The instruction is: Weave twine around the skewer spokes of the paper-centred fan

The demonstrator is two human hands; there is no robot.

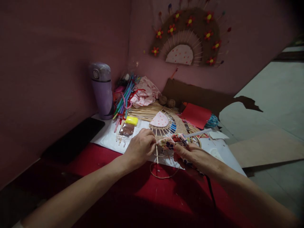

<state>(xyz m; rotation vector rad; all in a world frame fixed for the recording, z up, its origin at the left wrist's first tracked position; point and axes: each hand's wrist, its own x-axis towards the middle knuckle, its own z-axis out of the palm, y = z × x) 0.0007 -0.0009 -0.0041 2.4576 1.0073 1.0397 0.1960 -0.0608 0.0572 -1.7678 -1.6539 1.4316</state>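
My right hand (187, 155) is closed around a flower-patterned glue gun (169, 143). A translucent glue stick (199, 132) sticks out of its back, and its tip points at my left fingers. My left hand (142, 146) is closed in a pinch, apparently on jute twine (163, 177), which hangs in a loop below; the fingertips are partly hidden. Just behind the hands lies a fan-shaped craft: a half-circle of pink dotted cloth (159, 119), thin sticks around it, and a twine-wrapped arc (179, 123). A pale stick (157, 154) points down beside my left fingers.
A purple bottle (102, 95) and a dark flat object (73, 137) stand and lie at left. Behind are pipe cleaners (125, 98), pink cloth (145, 91), twine balls (170, 103), yellow clay (131, 120), red paper (196, 115) and cardboard (197, 91). A finished-looking fan (186, 34) hangs on the wall.
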